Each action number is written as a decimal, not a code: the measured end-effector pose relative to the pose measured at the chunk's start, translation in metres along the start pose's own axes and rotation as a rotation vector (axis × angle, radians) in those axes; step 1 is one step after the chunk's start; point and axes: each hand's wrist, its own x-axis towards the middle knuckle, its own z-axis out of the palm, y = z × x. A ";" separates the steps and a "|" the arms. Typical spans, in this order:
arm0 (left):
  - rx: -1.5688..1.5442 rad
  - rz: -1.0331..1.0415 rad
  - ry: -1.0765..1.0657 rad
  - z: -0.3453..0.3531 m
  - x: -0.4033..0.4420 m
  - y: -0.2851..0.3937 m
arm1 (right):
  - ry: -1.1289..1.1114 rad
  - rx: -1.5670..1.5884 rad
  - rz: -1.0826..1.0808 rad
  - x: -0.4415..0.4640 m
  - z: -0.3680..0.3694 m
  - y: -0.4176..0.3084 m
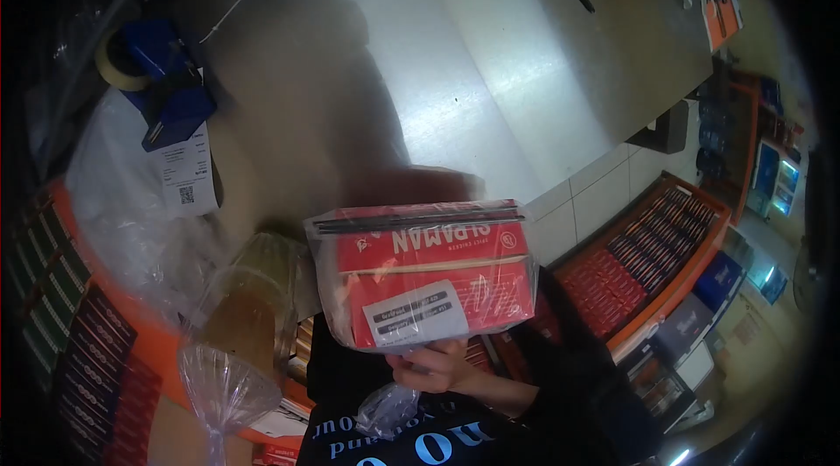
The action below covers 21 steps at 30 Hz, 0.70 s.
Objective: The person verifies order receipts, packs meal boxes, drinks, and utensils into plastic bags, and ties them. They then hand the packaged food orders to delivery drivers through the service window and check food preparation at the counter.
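My right hand is closed around the gathered neck of a clear plastic bag, just below the box in it. Inside the bag is a red cardboard food box with white lettering that appears upside down. A white printed label is on the box's near side, and black chopsticks lie across its far edge. The loose end of the bag hangs beside my fingers, in front of my dark shirt. My left hand is not in view.
A metal table stretches ahead. On the left are a tied clear bag with brownish contents, a blue tape dispenser, and a printed receipt. An orange-edged rack of red and dark packets stands right.
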 end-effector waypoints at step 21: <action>0.472 -0.030 0.368 0.072 -0.008 -0.021 | -0.555 0.273 -0.155 0.193 -0.064 0.064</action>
